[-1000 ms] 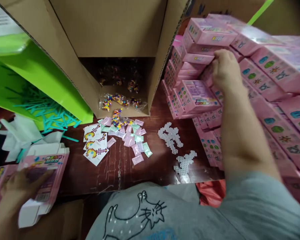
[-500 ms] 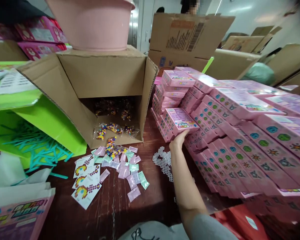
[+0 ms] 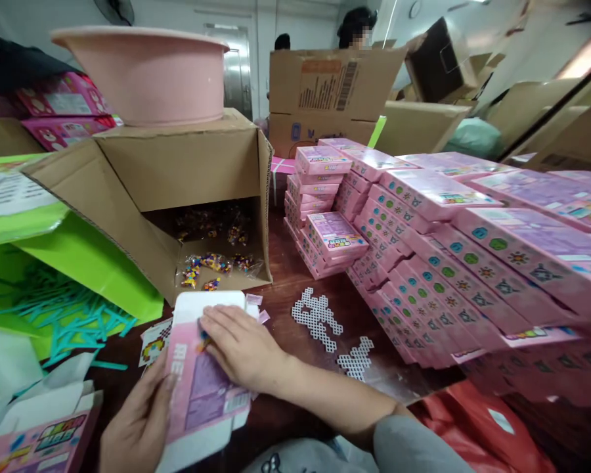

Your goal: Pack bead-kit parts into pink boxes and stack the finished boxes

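Observation:
A partly unfolded pink cardboard box (image 3: 204, 394) with white end flaps is tilted in front of me, above the tabletop. My left hand (image 3: 140, 414) grips its left side, thumb on the front face. Across the upper part of the box lies my right hand (image 3: 234, 341), fingers together and bent against the printed face; its thumb is hidden. Behind the box, printed pattern cards (image 3: 153, 345) and small pink sachets (image 3: 255, 299) peek out, mostly covered. Pale lattice pegboards (image 3: 315, 316) lie on the table right of my hands.
An open carton (image 3: 177, 164) holds bags of colourful beads (image 3: 214, 263); a pink basin (image 3: 148, 79) sits on top. Teal sticks (image 3: 83, 322) fill a green box at left. More flat pink boxes (image 3: 34, 433) lie front left. Stacked pink boxes (image 3: 423, 263) wall off the right.
My right hand has left the pink box stack and come back left onto the unfolded box. My left hand, out of sight before, now holds that box. The view has shifted.

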A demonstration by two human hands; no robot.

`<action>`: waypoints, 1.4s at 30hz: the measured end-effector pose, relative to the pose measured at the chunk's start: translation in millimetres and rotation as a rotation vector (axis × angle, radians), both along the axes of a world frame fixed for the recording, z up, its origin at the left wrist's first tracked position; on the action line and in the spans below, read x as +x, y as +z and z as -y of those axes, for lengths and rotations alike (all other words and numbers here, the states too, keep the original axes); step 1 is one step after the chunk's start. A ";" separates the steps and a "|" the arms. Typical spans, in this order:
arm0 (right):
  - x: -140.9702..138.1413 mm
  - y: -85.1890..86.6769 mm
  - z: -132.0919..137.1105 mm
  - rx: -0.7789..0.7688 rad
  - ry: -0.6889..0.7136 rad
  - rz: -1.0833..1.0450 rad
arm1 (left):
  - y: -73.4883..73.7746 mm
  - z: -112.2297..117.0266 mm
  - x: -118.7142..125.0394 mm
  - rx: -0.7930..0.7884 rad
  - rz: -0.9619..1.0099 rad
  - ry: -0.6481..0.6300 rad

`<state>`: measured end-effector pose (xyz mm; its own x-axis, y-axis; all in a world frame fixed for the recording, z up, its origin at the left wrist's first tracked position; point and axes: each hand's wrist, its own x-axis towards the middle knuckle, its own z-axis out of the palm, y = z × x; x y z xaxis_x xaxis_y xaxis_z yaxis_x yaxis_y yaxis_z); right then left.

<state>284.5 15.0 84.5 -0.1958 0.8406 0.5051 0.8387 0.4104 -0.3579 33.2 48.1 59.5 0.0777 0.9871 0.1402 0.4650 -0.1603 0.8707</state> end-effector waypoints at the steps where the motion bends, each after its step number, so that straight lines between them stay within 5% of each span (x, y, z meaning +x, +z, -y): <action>1: -6.9 -0.1 -1.6 -0.044 -0.016 0.025 | -10.0 1.1 6.8 -0.029 0.036 0.003; 5: 0.2 5.0 -3.5 -0.097 0.032 -0.233 | -30.1 9.6 25.8 -0.146 0.139 -0.117; 10: 6.2 12.7 -2.5 -0.117 0.273 -0.290 | -24.2 16.5 30.3 -0.329 0.160 -0.528; 12: 8.0 8.5 -0.6 -0.083 0.244 -0.271 | -25.7 11.7 24.3 -0.363 0.187 -0.482; 15: 22.6 -11.3 2.0 -0.088 0.017 -0.341 | -35.6 2.5 11.3 -0.433 0.246 -0.295; 19: 48.1 -57.0 8.3 -0.518 0.028 -0.725 | -48.1 5.3 7.2 -0.500 0.356 -0.264; 23: 55.8 -84.3 29.1 -0.829 0.104 -1.027 | -56.3 13.5 12.1 -0.504 0.440 -0.460; 27: 63.6 -75.6 37.4 -0.856 0.036 -0.965 | -66.7 8.9 11.0 -0.434 0.384 -0.506; 33: 61.5 -63.5 29.8 -0.540 -0.049 -0.815 | -70.6 4.4 22.4 -0.299 0.438 -0.303; 38: 65.5 -50.7 24.7 -0.603 0.106 -0.732 | -52.4 1.2 26.6 -0.369 0.462 -0.427; 42: 64.9 -38.5 17.5 -0.699 -0.015 -0.789 | -34.0 0.4 35.0 -0.437 0.411 -0.411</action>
